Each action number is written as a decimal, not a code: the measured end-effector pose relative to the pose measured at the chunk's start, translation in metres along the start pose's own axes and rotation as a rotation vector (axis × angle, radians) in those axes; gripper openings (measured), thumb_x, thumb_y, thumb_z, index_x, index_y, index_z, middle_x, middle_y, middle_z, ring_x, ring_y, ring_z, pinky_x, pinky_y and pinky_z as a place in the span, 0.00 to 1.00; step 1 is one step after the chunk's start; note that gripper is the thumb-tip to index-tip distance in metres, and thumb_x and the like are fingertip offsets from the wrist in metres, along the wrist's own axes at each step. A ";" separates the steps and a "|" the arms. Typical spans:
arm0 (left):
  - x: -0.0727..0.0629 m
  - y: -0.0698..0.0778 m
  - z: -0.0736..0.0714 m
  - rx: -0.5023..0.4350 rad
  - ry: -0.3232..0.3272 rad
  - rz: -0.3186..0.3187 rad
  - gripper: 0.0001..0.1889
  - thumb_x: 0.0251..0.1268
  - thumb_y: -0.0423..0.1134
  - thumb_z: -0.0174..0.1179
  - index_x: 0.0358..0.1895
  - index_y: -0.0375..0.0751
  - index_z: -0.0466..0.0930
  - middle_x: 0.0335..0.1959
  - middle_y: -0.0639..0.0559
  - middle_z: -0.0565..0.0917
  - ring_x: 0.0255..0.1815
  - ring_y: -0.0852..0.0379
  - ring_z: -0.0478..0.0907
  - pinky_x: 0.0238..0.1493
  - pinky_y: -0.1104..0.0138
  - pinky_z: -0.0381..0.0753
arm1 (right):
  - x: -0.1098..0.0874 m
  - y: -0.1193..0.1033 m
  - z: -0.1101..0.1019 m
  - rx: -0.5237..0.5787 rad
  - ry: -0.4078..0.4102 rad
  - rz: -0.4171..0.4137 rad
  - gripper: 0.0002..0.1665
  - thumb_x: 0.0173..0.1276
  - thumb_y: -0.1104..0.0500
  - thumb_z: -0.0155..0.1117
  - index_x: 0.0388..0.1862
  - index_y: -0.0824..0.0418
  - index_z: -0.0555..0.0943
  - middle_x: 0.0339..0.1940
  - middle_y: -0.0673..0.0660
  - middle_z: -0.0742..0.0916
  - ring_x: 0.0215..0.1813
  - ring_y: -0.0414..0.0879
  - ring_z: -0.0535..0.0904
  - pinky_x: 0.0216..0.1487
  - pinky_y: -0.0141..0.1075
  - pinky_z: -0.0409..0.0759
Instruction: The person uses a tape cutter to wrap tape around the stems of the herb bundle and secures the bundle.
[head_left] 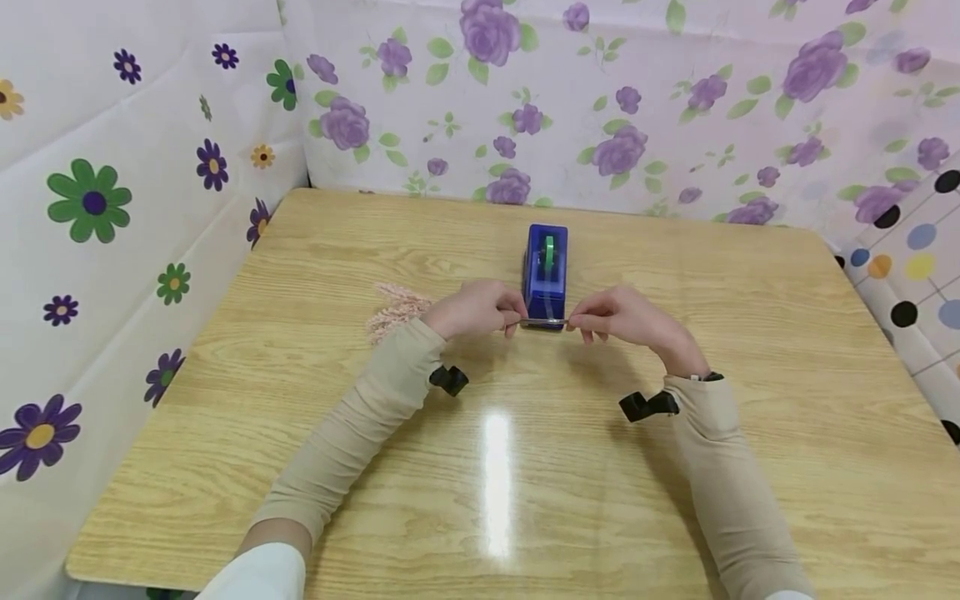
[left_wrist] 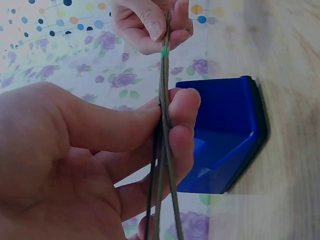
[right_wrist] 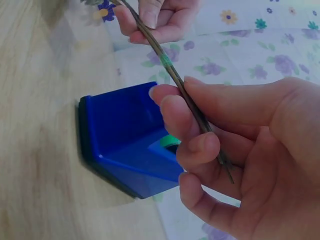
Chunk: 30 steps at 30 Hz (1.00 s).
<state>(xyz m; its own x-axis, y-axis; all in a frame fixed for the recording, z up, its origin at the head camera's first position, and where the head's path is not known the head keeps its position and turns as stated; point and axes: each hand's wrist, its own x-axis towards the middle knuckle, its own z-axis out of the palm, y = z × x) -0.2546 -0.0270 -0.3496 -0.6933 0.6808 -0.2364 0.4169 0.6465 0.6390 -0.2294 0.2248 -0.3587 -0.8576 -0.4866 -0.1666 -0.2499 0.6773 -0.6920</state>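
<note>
– Backdrop first?
– White cloth printed with purple roses point(head_left: 450, 108), behind a pale wood-grain table point(head_left: 315, 383). Landmark: blue plastic tape dispenser point(head_left: 546, 279).
– Fingers?
– Left hand point(head_left: 480, 307): thumb and fingertips pinched on a thin bundle of brown stems point(left_wrist: 162, 90). Right hand point(head_left: 622, 315): same, thumb against curled fingers, clamped near the cut-looking ends.
– Where's the bundle?
– Stretched between the hands, crossing at the dispenser's near end. Touching it? Can't tell.
– Anything on the stems?
– Green band point(right_wrist: 166, 60) wrapped round them, between the two hands. Past the left hand's pinch, stems fan into three.
– Further out?
– Green tape roll point(head_left: 549, 252) sits in the dispenser. Pale pink feathery sprigs point(head_left: 397, 310) lie left of the dispenser, just past the left hand; join with the stems is hidden.
– Arms?
– Beige sleeves point(head_left: 352, 425), coming in from the dispenser's near side, black wrist mounts point(head_left: 645, 407) by the cuffs.
– Edges?
– Daisy-print cloth point(head_left: 150, 208) well left of the dispenser, dotted cloth point(head_left: 930, 275) well right.
</note>
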 end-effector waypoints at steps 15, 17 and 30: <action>-0.011 0.015 -0.009 -0.059 0.316 -0.010 0.12 0.76 0.35 0.47 0.45 0.41 0.83 0.30 0.50 0.84 0.32 0.54 0.75 0.69 0.53 0.59 | -0.002 -0.014 0.001 0.139 0.261 -0.013 0.18 0.76 0.51 0.54 0.44 0.66 0.82 0.33 0.60 0.85 0.33 0.42 0.79 0.37 0.32 0.77; -0.011 0.016 -0.010 -0.060 0.347 -0.010 0.12 0.76 0.35 0.47 0.45 0.42 0.82 0.30 0.51 0.83 0.33 0.55 0.75 0.68 0.54 0.60 | -0.001 -0.014 0.001 0.163 0.258 -0.035 0.19 0.77 0.52 0.52 0.45 0.67 0.81 0.37 0.60 0.87 0.36 0.40 0.81 0.39 0.31 0.77; -0.015 0.019 -0.011 -0.046 0.211 -0.009 0.09 0.72 0.33 0.52 0.44 0.40 0.83 0.34 0.49 0.86 0.38 0.55 0.80 0.43 0.66 0.75 | -0.008 -0.011 -0.005 0.129 0.143 -0.017 0.12 0.73 0.53 0.58 0.40 0.60 0.84 0.34 0.58 0.89 0.35 0.45 0.83 0.43 0.34 0.79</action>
<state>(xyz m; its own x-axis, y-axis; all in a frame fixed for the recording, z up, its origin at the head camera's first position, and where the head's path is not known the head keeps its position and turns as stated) -0.2419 -0.0285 -0.3258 -0.8068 0.5843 -0.0870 0.3857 0.6326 0.6717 -0.2222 0.2237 -0.3463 -0.9112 -0.4077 -0.0594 -0.2129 0.5894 -0.7793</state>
